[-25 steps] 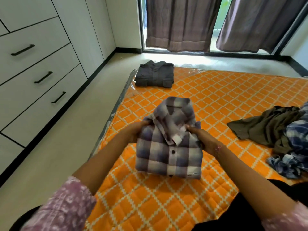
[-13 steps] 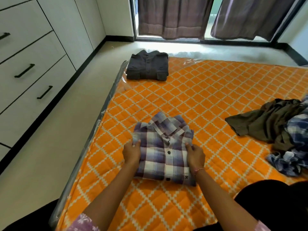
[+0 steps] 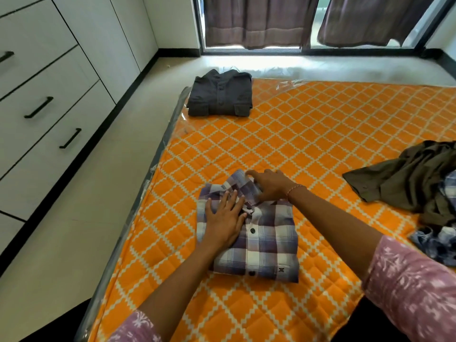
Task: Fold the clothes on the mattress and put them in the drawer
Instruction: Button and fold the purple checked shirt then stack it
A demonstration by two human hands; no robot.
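Both hands have moved from the plaid shirt's (image 3: 261, 233) sides onto its top. The left hand (image 3: 225, 218) presses flat, fingers straight; the right hand (image 3: 270, 185) tidies the collar, fingers curled. Folding looks nearly finished.

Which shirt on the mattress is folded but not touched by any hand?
The dark grey shirt at the mattress's far corner. The plaid shirt is under both hands.

You had the orange mattress (image 3: 308, 134) under you, its edge still in clear plastic. On it lay a folded plaid shirt (image 3: 269, 240) in front of you, a folded dark shirt (image 3: 219, 97) at the far corner, and an unfolded heap (image 3: 419, 183) at right, probably three garments.
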